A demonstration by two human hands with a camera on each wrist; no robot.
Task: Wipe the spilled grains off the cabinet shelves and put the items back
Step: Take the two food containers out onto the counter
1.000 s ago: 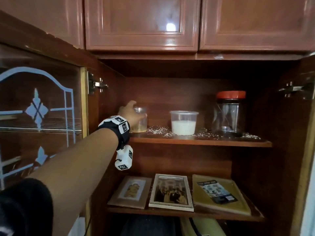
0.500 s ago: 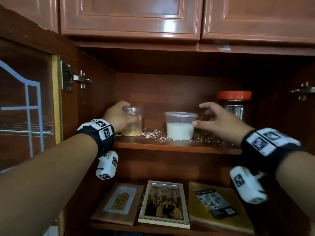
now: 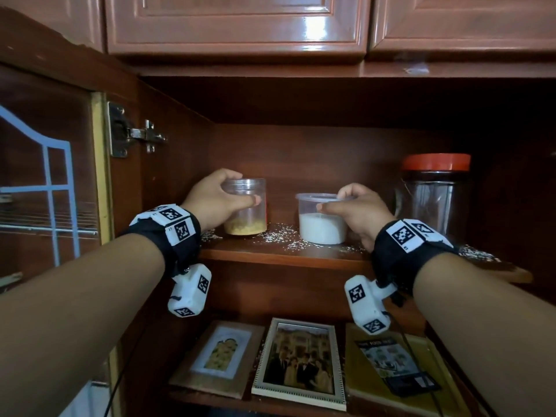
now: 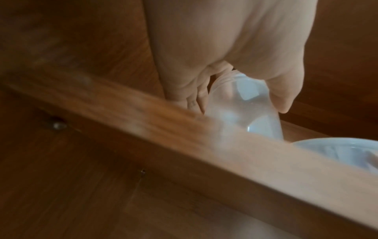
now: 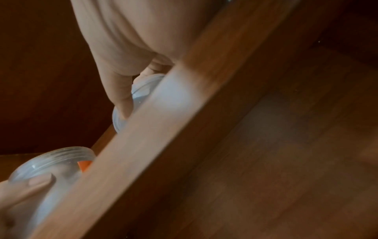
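Note:
On the upper shelf (image 3: 270, 255) my left hand (image 3: 231, 194) grips a small clear jar (image 3: 249, 216) with yellow grains at its bottom. My right hand (image 3: 334, 201) grips the rim of a lidded clear tub (image 3: 322, 228) half full of white grains. Spilled grains (image 3: 281, 233) lie scattered on the shelf around both containers. In the left wrist view my fingers (image 4: 286, 97) curl round the clear jar (image 4: 241, 103) above the shelf edge (image 4: 184, 142). The right wrist view shows my thumb (image 5: 120, 95) on the tub (image 5: 147, 87) behind the shelf edge (image 5: 163, 129).
A large jar with a red lid (image 3: 436, 194) stands at the right of the upper shelf. Two framed pictures (image 3: 301, 362) and a yellow book (image 3: 394, 365) lie on the lower shelf. The glass cabinet door (image 3: 45, 191) hangs open at left.
My right hand came into view and closed on the white tub's rim. My left hand has kept its grip on the small jar. The head view moved closer to the shelf.

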